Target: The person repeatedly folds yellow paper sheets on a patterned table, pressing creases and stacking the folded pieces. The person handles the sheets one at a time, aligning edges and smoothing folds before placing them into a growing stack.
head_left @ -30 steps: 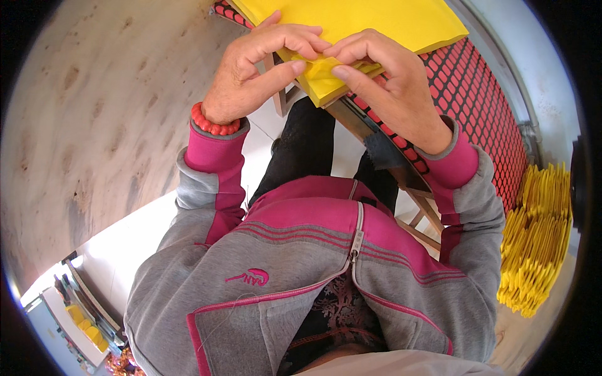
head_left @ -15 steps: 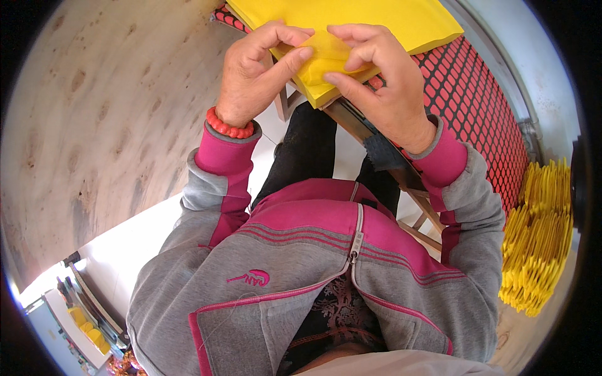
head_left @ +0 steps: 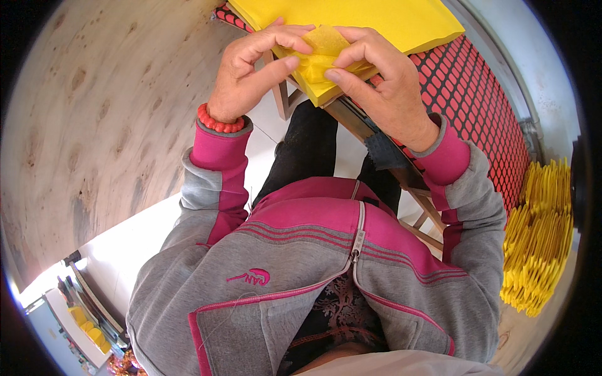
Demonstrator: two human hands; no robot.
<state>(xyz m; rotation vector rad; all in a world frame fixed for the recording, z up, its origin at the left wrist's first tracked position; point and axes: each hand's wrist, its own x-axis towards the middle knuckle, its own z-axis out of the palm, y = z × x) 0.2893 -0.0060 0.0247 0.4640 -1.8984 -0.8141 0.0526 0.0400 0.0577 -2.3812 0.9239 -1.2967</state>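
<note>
Up at the top middle, a thin, translucent yellow paper sheet (head_left: 327,41) is creased and partly folded over the near corner of a stack of yellow paper (head_left: 401,25). My left hand (head_left: 248,72) has its thumb and forefinger bent round the sheet's left side, with a red beaded bracelet at the wrist. My right hand (head_left: 389,78) pinches the sheet's right side between thumb and forefinger. Its other fingers curl behind the paper and are partly hidden.
Under the stack lies a red and black patterned cover (head_left: 470,94) on a wooden-framed support. Many folded yellow paper pieces (head_left: 539,244) stand packed at the right, by the wall. A pale wooden board (head_left: 106,125) fills the left side.
My left hand has shifted slightly left and down, its thumb drawing back from the middle of the sheet. The sheet's top now stands as a pointed flap, with more creases below it.
</note>
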